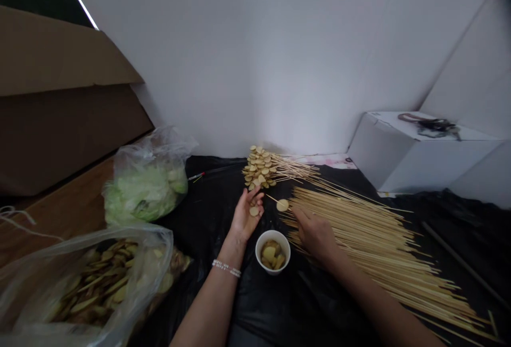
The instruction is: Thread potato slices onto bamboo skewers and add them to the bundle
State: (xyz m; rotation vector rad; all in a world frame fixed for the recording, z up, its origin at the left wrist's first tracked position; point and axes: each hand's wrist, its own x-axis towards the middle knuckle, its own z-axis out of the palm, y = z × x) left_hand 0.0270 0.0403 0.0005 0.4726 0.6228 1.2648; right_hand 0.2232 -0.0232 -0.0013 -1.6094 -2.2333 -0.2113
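My left hand is turned palm up with its fingers curled, and a round potato slice rests in them. Facing it, my right hand grips a thin wooden skewer. One pale potato slice is threaded on this skewer, whose bare tip points toward my left hand. Below and between the hands stands a white cup with potato slices in it. Just beyond my left fingertips lies a pile of skewered potato slices, their sticks pointing right.
Many bare skewers spread over the black plastic sheet at right. On the left are an open bag of potato slices and a bag of cut greens. A cardboard box and a white box flank the wall.
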